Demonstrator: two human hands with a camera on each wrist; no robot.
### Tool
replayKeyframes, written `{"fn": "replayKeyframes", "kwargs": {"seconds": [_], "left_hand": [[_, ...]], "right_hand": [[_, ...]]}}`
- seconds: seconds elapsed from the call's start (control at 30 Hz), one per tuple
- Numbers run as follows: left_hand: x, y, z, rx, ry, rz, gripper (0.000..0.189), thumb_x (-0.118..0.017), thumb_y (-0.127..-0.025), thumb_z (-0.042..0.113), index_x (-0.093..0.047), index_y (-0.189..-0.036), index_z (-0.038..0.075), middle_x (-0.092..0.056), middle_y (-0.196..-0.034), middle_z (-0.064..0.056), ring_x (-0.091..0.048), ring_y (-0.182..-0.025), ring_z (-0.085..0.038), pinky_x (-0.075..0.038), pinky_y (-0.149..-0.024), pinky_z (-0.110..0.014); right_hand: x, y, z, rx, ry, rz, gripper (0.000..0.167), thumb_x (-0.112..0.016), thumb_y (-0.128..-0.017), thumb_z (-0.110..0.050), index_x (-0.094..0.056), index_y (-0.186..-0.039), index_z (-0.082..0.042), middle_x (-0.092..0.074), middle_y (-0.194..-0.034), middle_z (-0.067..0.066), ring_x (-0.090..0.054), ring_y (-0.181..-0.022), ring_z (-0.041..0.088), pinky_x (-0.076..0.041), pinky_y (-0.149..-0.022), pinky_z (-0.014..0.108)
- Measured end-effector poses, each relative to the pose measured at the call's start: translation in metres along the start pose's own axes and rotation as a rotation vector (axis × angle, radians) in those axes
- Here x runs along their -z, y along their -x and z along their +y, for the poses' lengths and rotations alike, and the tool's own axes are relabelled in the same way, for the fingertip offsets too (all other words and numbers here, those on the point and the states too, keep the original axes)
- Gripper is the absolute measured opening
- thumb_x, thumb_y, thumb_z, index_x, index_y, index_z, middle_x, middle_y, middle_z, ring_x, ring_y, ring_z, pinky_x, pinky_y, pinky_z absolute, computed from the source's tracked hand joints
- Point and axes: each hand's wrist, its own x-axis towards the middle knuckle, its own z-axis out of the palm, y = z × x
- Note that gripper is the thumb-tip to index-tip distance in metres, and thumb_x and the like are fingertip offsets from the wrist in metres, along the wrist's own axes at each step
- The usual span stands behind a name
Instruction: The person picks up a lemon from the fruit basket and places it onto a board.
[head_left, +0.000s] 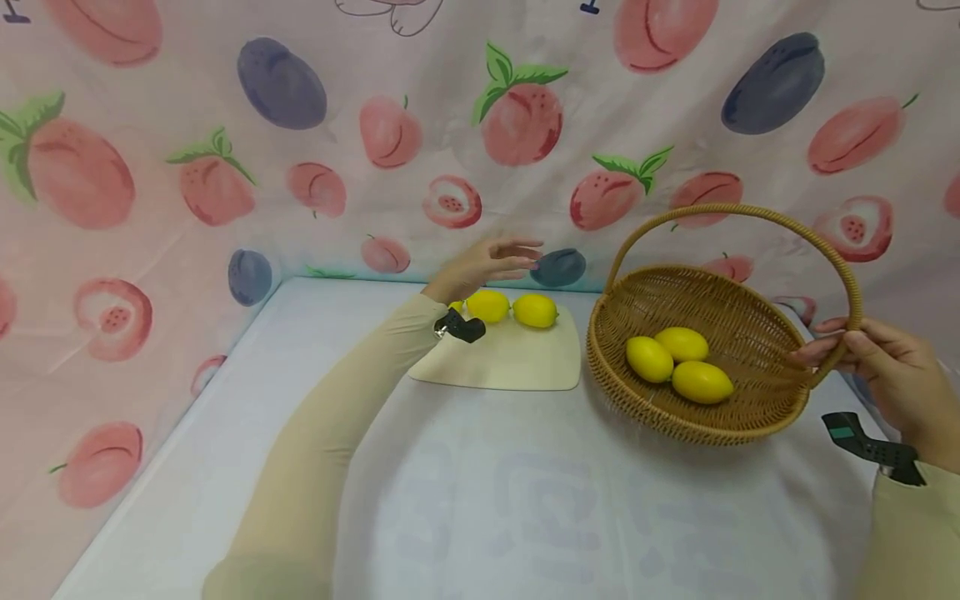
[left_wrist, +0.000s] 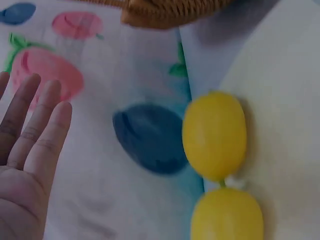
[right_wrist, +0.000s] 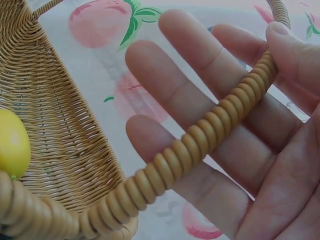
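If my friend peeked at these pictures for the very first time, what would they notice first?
Probably the big woven basket on the right, with bright yellow lemons inside and the right hand holding its handle. Next, maybe more lemons on the pale board at the back of the table, with the left hand nearby. Behind everything is a pinkish cloth covered in fruit pictures.

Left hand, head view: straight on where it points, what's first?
Probably the left side of the wicker basket; the left hand points right, towards it. Depth is unclear: it could brush the printed backdrop first.
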Motion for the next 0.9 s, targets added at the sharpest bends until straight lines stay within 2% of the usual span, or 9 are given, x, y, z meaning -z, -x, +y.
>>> {"fn": "replayKeyframes", "kwargs": {"seconds": [0.13, 0.3, 0.43, 0.53, 0.7, 0.8, 0.9], "left_hand": [[-0.022, -0.015, 0.009, -0.029, -0.011, -0.093, 0.044, -0.047, -0.097, 0.004, -0.041, -0.140, 0.001, -0.045, -0.141, -0.021, -0.050, -0.126, -0.029, -0.040, -0.108, -0.040], [-0.052, -0.032, 0.020, -0.036, -0.040, -0.172, 0.043, -0.049, -0.096, 0.006, -0.043, -0.139, 0.002, -0.048, -0.139, -0.020, -0.051, -0.125, -0.024, -0.042, -0.107, -0.036], [-0.078, -0.046, 0.026, -0.049, -0.044, -0.240, 0.043, -0.049, -0.096, 0.005, -0.043, -0.138, 0.000, -0.047, -0.139, -0.021, -0.051, -0.125, -0.027, -0.042, -0.106, -0.034], [-0.097, -0.055, 0.030, -0.041, -0.030, -0.276, 0.044, -0.049, -0.096, 0.004, -0.043, -0.139, 0.000, -0.048, -0.139, -0.020, -0.054, -0.122, -0.023, -0.043, -0.105, -0.032], [-0.126, -0.074, 0.032, -0.029, -0.049, -0.322, 0.044, -0.051, -0.095, 0.007, -0.044, -0.138, 0.002, -0.050, -0.139, -0.013, -0.057, -0.116, -0.010, -0.046, -0.099, -0.023], [-0.141, -0.086, 0.031, -0.018, -0.064, -0.357, 0.044, -0.051, -0.095, 0.007, -0.044, -0.138, 0.002, -0.046, -0.143, -0.011, -0.056, -0.117, -0.009, -0.047, -0.096, -0.019], [-0.154, -0.097, 0.029, 0.003, -0.071, -0.364, 0.044, -0.051, -0.096, 0.007, -0.045, -0.139, 0.004, -0.044, -0.145, -0.009, -0.055, -0.116, -0.006, -0.047, -0.094, -0.017]], "right_hand": [[0.000, 0.001, 0.000, 0.000, 0.006, 0.005, 0.027, -0.030, -0.098, 0.007, -0.052, -0.111, 0.015, -0.073, -0.095, 0.003, -0.070, -0.087, 0.009, -0.051, -0.080, 0.012], [0.000, 0.001, 0.000, -0.007, 0.005, 0.015, 0.027, -0.030, -0.099, 0.006, -0.053, -0.111, 0.013, -0.073, -0.094, 0.003, -0.070, -0.086, 0.010, -0.051, -0.080, 0.012], [0.000, 0.002, 0.000, -0.010, 0.014, 0.015, 0.027, -0.031, -0.099, 0.005, -0.054, -0.111, 0.012, -0.073, -0.094, 0.002, -0.070, -0.086, 0.009, -0.051, -0.080, 0.011], [0.000, 0.003, 0.001, -0.024, 0.041, 0.020, 0.028, -0.031, -0.099, 0.004, -0.056, -0.111, 0.007, -0.073, -0.094, 0.001, -0.070, -0.086, 0.007, -0.050, -0.080, 0.010], [0.001, 0.004, 0.001, -0.042, 0.061, 0.026, 0.027, -0.032, -0.099, 0.003, -0.056, -0.110, 0.006, -0.073, -0.093, -0.001, -0.069, -0.086, 0.006, -0.048, -0.080, 0.008], [0.001, 0.004, 0.001, -0.034, 0.036, 0.015, 0.028, -0.030, -0.099, 0.005, -0.056, -0.110, 0.006, -0.073, -0.094, 0.000, -0.070, -0.086, 0.007, -0.049, -0.081, 0.009], [0.001, 0.003, 0.001, -0.021, 0.013, -0.001, 0.031, -0.028, -0.099, 0.008, -0.056, -0.110, 0.004, -0.073, -0.095, 0.001, -0.070, -0.087, 0.007, -0.050, -0.081, 0.010]]}}
